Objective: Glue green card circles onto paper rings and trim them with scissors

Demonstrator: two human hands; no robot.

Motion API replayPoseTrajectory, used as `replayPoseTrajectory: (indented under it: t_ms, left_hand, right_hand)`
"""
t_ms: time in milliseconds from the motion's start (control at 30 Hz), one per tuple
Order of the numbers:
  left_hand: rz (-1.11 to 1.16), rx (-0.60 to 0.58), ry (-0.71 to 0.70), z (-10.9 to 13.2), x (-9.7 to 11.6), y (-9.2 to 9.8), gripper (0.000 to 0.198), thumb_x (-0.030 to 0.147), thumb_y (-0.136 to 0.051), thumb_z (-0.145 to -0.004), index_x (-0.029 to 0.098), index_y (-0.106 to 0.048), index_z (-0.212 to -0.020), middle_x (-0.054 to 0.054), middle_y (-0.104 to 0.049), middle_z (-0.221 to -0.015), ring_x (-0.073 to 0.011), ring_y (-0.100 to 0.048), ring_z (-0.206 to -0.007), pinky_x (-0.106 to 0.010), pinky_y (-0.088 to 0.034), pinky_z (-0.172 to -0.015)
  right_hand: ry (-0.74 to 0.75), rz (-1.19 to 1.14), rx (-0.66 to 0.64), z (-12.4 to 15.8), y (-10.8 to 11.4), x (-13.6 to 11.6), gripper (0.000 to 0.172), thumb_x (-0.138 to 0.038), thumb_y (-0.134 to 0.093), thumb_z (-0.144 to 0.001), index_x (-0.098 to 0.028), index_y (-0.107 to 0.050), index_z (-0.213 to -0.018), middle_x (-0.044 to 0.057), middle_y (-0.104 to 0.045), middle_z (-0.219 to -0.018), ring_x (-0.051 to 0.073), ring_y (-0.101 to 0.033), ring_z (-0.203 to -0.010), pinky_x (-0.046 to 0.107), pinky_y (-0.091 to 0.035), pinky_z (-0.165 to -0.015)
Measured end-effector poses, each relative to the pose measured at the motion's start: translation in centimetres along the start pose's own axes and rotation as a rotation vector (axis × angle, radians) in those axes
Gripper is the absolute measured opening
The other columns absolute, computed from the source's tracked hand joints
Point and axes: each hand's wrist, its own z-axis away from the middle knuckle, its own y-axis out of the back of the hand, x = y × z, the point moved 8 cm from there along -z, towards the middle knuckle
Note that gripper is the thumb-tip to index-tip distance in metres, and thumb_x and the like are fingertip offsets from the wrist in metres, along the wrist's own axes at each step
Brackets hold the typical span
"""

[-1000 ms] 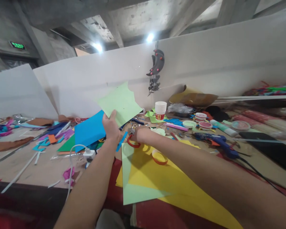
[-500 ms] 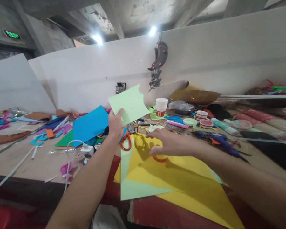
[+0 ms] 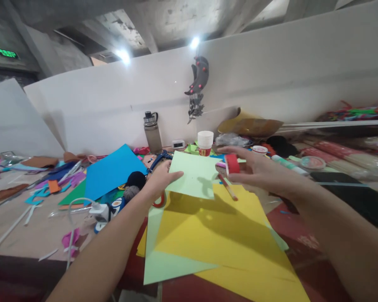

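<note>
My left hand (image 3: 161,178) pinches the left edge of a light green sheet of paper (image 3: 195,176), thumb on top, and keeps it low over the yellow paper (image 3: 208,230). In my right hand (image 3: 255,170) is a short red ring (image 3: 232,163) with a pale rim, held on its side between thumb and fingers near the sheet's right edge. Whether it is a tape roll or a piece of a paper cup I cannot tell. A thin stick (image 3: 229,189) with a reddish end lies below the ring. An orange scissor handle (image 3: 159,201) shows beside the sheet's left corner.
Behind the sheet stand a grey bottle (image 3: 153,133) and stacked paper cups (image 3: 205,142). To the left are blue card (image 3: 113,172), a white plug with cable (image 3: 99,212) and coloured scraps. A black mat (image 3: 353,197) lies to the right.
The green sheet came down and towards me, from raised to nearly flat. My right hand, empty before, took up the red ring from the yellow paper and lifted it rightward.
</note>
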Motion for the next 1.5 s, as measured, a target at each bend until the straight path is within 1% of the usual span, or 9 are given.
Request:
replayPoseTrajectory:
  t_ms: [133,233,367,500,733,933,1167,1333,1500]
  left_hand:
    - [-0.115,-0.262,0.103,1.6,-0.8,-3.1,0.041,0.018,-0.085,-0.056,0.021,-0.072,-0.094,-0.01,-0.075,-0.087,-0.0253,-0.072,-0.072,-0.031,-0.056,-0.056]
    - [-0.332,-0.392,0.08,2.3,-1.2,-4.1,0.033,0.021,-0.083,-0.055,0.025,-0.075,-0.088,-0.006,-0.075,-0.081,-0.0235,-0.071,-0.068,-0.027,-0.053,-0.053]
    - [-0.756,-0.326,-0.133,2.1,0.1,-3.5,0.01,0.03,-0.079,-0.06,0.025,-0.074,-0.065,-0.001,-0.068,-0.06,-0.0155,-0.06,-0.048,-0.021,-0.041,-0.043]
    - [-0.864,-0.201,-0.292,2.4,2.0,-3.1,0.024,0.04,-0.082,-0.058,0.025,-0.065,-0.05,0.002,-0.053,-0.041,-0.0153,-0.051,-0.038,-0.024,-0.042,-0.045]
    - [-1.02,-0.247,-0.354,3.3,0.6,-4.1,0.018,0.032,-0.084,-0.057,0.025,-0.068,-0.057,-0.001,-0.061,-0.053,-0.0201,-0.06,-0.053,-0.028,-0.045,-0.059]
    - [-1.186,-0.31,-0.286,3.6,0.6,-5.5,0.019,0.038,-0.066,-0.081,0.02,-0.073,-0.082,-0.006,-0.069,-0.076,-0.0217,-0.062,-0.071,-0.03,-0.044,-0.068]
    - [-1.054,-0.333,-0.379,4.0,1.9,-6.4,0.016,0.03,-0.06,-0.088,0.019,-0.07,-0.094,-0.005,-0.071,-0.094,-0.019,-0.063,-0.087,-0.03,-0.047,-0.074]
    - [-0.831,-0.457,-0.434,4.4,1.9,-7.1,0.045,0.041,-0.07,-0.08,0.021,-0.062,-0.119,-0.007,-0.066,-0.116,-0.0175,-0.063,-0.093,-0.028,-0.05,-0.077]
    - [-0.794,-0.328,-0.378,3.7,1.5,-6.5,0.027,0.04,-0.064,-0.085,0.021,-0.068,-0.104,-0.003,-0.072,-0.088,-0.0154,-0.064,-0.076,-0.026,-0.048,-0.067]
  right_hand:
    - [0.0,-0.439,0.039,-0.5,-1.1,0.6,0.056,-0.036,-0.069,-0.072,-0.024,-0.05,-0.123,0.005,-0.072,-0.098,0.022,-0.068,-0.088,0.032,-0.054,-0.074]
    - [0.032,-0.483,-0.059,-0.8,-4.2,0.7,0.052,-0.036,-0.073,-0.07,-0.023,-0.052,-0.115,0.004,-0.07,-0.099,0.019,-0.067,-0.087,0.032,-0.053,-0.076]
    - [0.044,-0.4,-0.159,-0.7,-7.2,0.8,0.045,-0.032,-0.074,-0.067,-0.02,-0.054,-0.106,0.005,-0.068,-0.102,0.018,-0.066,-0.087,0.03,-0.052,-0.075]
    - [0.05,-0.201,-0.21,-0.3,-8.1,0.7,0.044,-0.029,-0.074,-0.067,-0.02,-0.057,-0.107,0.004,-0.067,-0.1,0.019,-0.065,-0.086,0.031,-0.051,-0.077]
    - [0.158,0.037,-0.381,0.7,-9.2,0.7,0.049,-0.024,-0.074,-0.065,-0.024,-0.062,-0.112,0.003,-0.068,-0.113,0.022,-0.063,-0.102,0.03,-0.048,-0.086]
    - [0.132,0.129,-0.383,0.8,-8.5,0.8,0.073,-0.029,-0.076,-0.062,-0.025,-0.056,-0.131,0.007,-0.063,-0.128,0.028,-0.058,-0.116,0.036,-0.045,-0.095]
    - [0.094,0.15,-0.369,0.7,-7.8,0.6,0.055,-0.041,-0.071,-0.073,-0.026,-0.06,-0.125,0.006,-0.069,-0.117,0.026,-0.064,-0.1,0.031,-0.048,-0.081]
    - [-0.013,-0.02,-0.389,0.2,-7.9,1.7,0.052,-0.049,-0.06,-0.083,-0.021,-0.054,-0.126,0.007,-0.073,-0.099,0.02,-0.066,-0.079,0.028,-0.047,-0.063]
    - [-0.074,-0.074,-0.368,-0.3,-8.1,2.5,0.045,-0.055,-0.049,-0.09,-0.02,-0.059,-0.116,0.004,-0.071,-0.081,0.015,-0.06,-0.065,0.024,-0.041,-0.052]
